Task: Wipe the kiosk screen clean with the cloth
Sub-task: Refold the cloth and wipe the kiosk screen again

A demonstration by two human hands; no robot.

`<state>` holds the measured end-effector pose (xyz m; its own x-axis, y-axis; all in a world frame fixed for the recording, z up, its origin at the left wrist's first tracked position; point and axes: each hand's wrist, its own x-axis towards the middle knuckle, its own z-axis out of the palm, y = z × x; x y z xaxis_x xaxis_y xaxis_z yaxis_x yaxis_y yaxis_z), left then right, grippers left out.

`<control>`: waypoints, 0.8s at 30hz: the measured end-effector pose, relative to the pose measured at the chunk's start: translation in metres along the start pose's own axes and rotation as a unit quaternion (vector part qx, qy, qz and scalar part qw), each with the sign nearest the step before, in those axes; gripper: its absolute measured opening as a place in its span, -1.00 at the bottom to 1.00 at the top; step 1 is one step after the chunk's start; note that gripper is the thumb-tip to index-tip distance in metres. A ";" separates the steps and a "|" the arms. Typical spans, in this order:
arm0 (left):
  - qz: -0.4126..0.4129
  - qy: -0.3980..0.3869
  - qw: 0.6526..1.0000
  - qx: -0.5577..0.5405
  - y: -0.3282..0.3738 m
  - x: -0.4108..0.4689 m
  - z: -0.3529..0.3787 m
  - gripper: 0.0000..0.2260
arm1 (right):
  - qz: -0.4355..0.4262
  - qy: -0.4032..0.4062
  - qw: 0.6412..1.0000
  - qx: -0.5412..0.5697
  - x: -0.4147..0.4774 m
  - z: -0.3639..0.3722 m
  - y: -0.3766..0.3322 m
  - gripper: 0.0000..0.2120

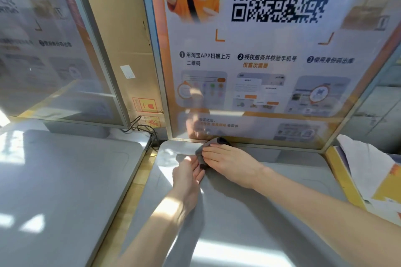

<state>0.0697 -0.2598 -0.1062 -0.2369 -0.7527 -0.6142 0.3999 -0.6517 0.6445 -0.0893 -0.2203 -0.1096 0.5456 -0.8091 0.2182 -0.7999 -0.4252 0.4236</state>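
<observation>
The kiosk screen (260, 67) stands upright ahead of me, showing a QR code, a cartoon figure and orange step pictures. A small dark grey cloth (200, 151) is bunched just below the screen's bottom edge, over the grey kiosk base (249, 201). My right hand (230, 162) lies over the cloth and pinches it with its fingertips. My left hand (187, 174) meets it from the left, fingers touching the cloth's lower end. Most of the cloth is hidden between the two hands. Their reflection shows faintly in the lower screen.
A second kiosk with its own screen (50, 50) and grey base (65, 191) stands to the left. A cardboard box (128, 50) and black cables (143, 128) sit between the two. White and orange papers (373, 180) lie at the right.
</observation>
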 end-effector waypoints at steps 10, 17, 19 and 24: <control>0.034 -0.038 0.998 0.028 0.020 -0.085 0.042 -0.72 | 0.326 0.058 0.825 0.458 -0.017 -0.099 0.000 -0.54; 0.219 -0.028 0.957 0.189 0.089 -0.212 0.077 -0.87 | 0.351 0.088 0.771 0.523 -0.009 -0.244 0.035 -0.74; 0.257 -0.037 0.937 0.233 0.102 -0.233 0.083 -0.93 | 0.356 0.088 0.769 0.524 -0.002 -0.270 0.040 -0.83; 0.327 -0.055 0.908 0.256 0.156 -0.312 0.109 -0.87 | 0.376 0.122 0.741 0.543 -0.004 -0.362 0.068 -0.80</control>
<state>0.1092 -0.1363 0.2359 -0.1950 -0.9808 0.0066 0.0288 0.0010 0.9996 -0.0557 -0.0993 0.2367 -0.2321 -0.9423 0.2413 -0.5575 -0.0744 -0.8269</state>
